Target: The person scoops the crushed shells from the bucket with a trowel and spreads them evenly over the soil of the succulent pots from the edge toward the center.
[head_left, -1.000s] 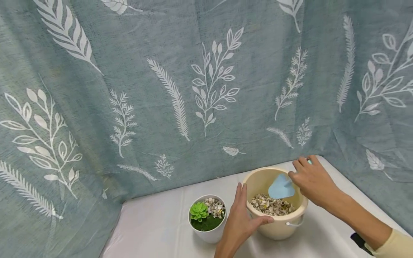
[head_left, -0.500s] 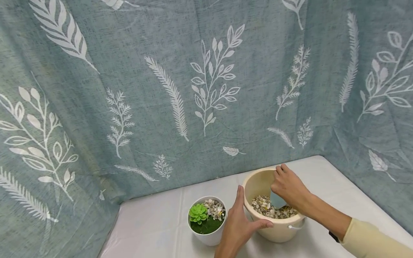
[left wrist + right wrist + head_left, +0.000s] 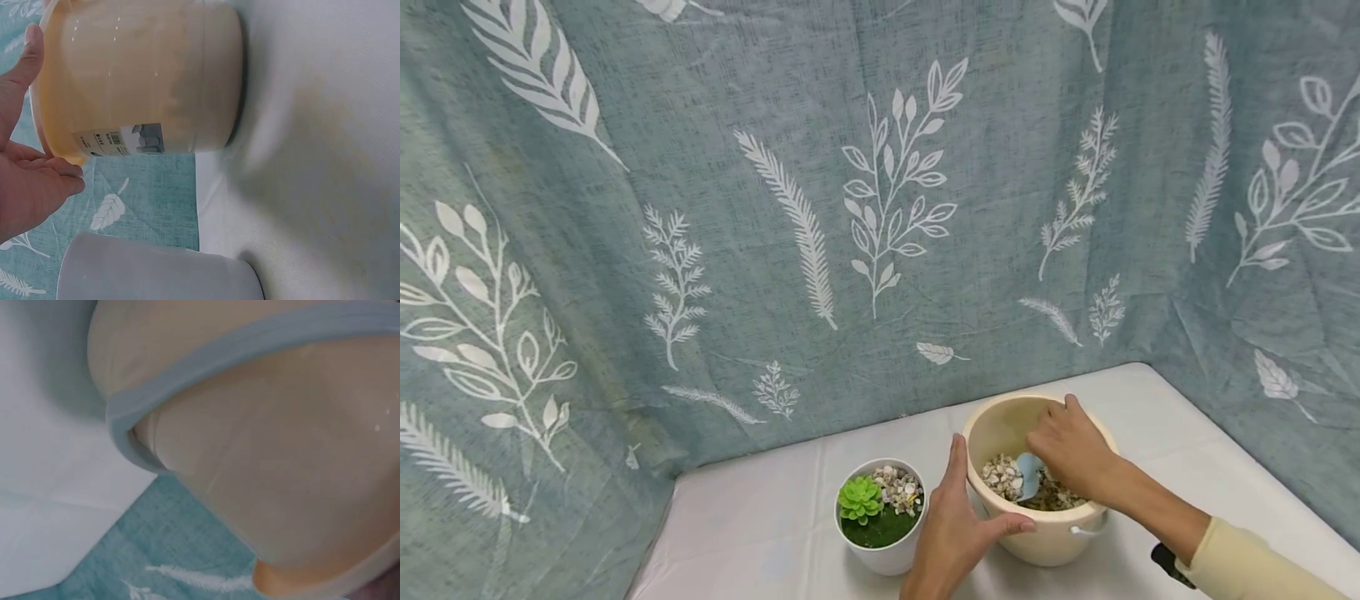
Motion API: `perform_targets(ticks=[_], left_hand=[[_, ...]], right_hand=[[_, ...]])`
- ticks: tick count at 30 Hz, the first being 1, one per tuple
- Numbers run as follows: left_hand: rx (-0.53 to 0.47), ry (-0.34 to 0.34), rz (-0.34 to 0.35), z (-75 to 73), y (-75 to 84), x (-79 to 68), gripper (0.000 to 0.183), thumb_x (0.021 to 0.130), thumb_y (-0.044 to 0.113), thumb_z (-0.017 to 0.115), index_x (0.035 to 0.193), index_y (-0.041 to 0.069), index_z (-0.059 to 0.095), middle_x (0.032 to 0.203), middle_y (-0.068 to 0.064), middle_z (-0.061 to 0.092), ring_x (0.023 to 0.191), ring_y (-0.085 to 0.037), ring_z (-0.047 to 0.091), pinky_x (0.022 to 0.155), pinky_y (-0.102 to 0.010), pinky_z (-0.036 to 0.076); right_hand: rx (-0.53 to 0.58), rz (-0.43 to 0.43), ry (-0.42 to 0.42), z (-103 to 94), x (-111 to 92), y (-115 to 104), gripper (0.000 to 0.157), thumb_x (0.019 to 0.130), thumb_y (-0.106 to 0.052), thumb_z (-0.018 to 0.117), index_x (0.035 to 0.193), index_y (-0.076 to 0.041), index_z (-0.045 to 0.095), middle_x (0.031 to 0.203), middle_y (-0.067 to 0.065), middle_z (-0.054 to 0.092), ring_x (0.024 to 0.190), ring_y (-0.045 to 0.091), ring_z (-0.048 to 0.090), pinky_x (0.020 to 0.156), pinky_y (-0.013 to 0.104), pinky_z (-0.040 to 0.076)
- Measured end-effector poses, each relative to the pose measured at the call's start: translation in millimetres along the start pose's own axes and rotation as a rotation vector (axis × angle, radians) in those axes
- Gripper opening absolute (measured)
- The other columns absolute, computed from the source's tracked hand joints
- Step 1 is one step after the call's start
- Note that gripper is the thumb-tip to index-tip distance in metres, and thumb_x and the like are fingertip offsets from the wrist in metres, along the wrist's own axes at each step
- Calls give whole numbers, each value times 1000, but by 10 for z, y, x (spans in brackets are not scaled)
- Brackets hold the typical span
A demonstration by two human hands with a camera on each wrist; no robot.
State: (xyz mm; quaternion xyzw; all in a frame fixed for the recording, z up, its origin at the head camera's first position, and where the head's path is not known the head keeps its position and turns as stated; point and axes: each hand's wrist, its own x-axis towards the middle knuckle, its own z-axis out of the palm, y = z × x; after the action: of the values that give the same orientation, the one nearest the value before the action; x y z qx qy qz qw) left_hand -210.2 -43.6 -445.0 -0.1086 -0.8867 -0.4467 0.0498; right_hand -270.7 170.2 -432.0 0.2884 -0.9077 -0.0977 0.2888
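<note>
My right hand (image 3: 1071, 446) grips a small light-blue scoop (image 3: 1028, 477) inside the cream bucket (image 3: 1045, 546). The scoop's blade stands among pebbles and shell bits (image 3: 1002, 477) at the bottom; its handle is hidden by the hand. My left hand (image 3: 951, 529) holds the bucket's rim at the near left, thumb along the front and fingers at the side. In the left wrist view the left hand (image 3: 28, 162) is at the rim, above a printed label (image 3: 122, 140). The right wrist view shows the bucket's outside and its pale handle (image 3: 237, 356), with the hand mostly out of sight.
Left of the bucket stands a white pot (image 3: 883, 558) with a green succulent (image 3: 860, 500), pebbles and dark green moss. A white cloth (image 3: 752, 542) covers the table. A teal leaf-patterned curtain (image 3: 820, 358) hangs behind and at both sides.
My right hand has lowered the scoop from the bucket's rim into the pebbles, and its blade has shifted left and turned. My left hand stays at the rim.
</note>
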Motion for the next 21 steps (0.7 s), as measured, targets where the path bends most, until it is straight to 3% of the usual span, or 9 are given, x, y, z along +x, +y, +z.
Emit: perform_targets(ticks=[6, 12, 21], left_hand=[[16, 23, 14, 19, 6, -12, 137, 60, 58, 97, 167, 11, 26, 165, -14, 44, 143, -34, 56, 114, -51, 51], [4, 21, 10, 1, -2, -20, 138, 60, 56, 97, 167, 11, 24, 169, -14, 37, 147, -36, 51, 117, -53, 47], [5, 23, 5, -10, -21, -21, 137, 61, 60, 95, 167, 11, 24, 168, -14, 38, 146, -36, 53, 115, -54, 49]], right_hand=[[28, 45, 16, -107, -32, 60, 45, 69, 3, 84, 54, -21, 48, 62, 3, 52, 65, 21, 40, 68, 37, 30], [81, 97, -66, -212, -26, 121, 39, 71, 4, 85, 62, -23, 59, 68, -1, 55, 67, 17, 34, 70, 35, 28], [153, 189, -77, -322, -97, 189, 29, 70, 10, 81, 78, -18, 78, 74, 1, 62, 72, 19, 44, 73, 39, 33]])
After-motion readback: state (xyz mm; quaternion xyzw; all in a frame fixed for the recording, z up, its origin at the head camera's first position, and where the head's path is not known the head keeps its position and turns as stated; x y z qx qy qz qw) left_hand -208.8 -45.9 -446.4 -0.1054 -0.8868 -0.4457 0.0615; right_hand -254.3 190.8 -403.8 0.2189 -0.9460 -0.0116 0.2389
